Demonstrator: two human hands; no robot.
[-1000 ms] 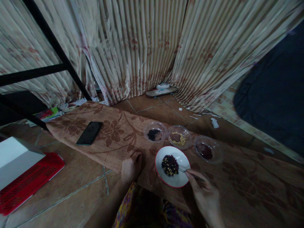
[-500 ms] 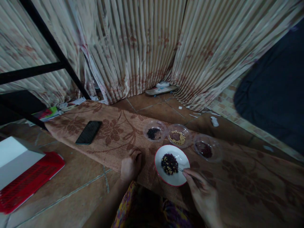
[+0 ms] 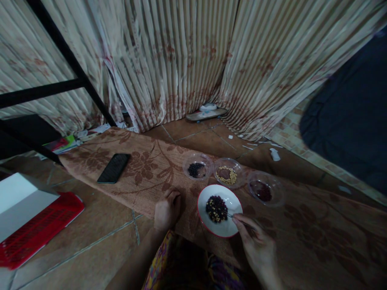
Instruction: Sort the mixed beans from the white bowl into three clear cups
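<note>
My right hand (image 3: 256,241) grips a slim metal pair of tweezers (image 3: 229,215), its tips reaching into a white bowl with a red rim (image 3: 229,229). In that bowl lies a mixed heap of dark and yellow beans (image 3: 216,208). Curled closed, my left hand (image 3: 167,207) rests on the cloth left of the bowl, with nothing seen in it. Beyond the bowl stand three clear plastic dishes: one with black beans (image 3: 196,169), one with yellow beans (image 3: 230,177), and one with dark red beans (image 3: 263,191).
A patterned brown cloth (image 3: 145,189) covers the long narrow table. A black phone (image 3: 114,168) lies on its left part. On the tiled floor are a red basket (image 3: 65,209) with a white box (image 3: 27,201), and a skateboard (image 3: 207,114) by the curtains (image 3: 175,60).
The tweezers stay at the right side of the bean heap, with barely any hand movement. The whole view has shifted very slightly. My left hand keeps its place.
</note>
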